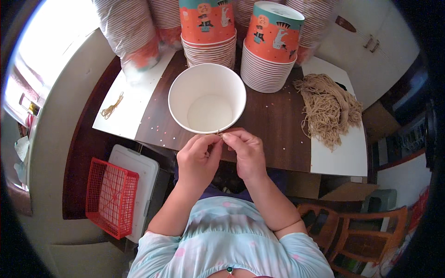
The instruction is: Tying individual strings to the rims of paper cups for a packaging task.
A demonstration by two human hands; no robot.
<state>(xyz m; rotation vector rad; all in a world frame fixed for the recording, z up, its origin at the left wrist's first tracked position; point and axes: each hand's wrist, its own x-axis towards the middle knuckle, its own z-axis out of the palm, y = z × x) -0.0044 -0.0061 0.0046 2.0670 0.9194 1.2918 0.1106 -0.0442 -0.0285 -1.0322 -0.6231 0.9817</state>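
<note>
The left hand (pixel 198 155) and the right hand (pixel 248 150) meet fingertip to fingertip, both pinching a thin brownish strand (pixel 219 132) (too small to make out clearly) right at the near rim of a wide, round, white paper tub (pixel 178 111). That tub stands just beyond the hands, mouth up and tilted to view, its smooth white wall and pale round bottom showing inside. Farther beyond the hands, two tall stacks of nested paper tubs rise: the left stack (pixel 209 51) and the right stack (pixel 268 69), each topped by an orange-and-teal printed tub, the right one with its round white base facing up. Left of these, another nested stack is held in a clear plastic wrapping (pixel 121 32). To the right of the hands lies a loose heap of tan yarn (pixel 331 109); out to their left, a small coil of yellowish cord (pixel 112 107). Below and left of the hands, a red lattice plastic basket (pixel 111 199) rests against a white-lidded box (pixel 147 169)
</note>
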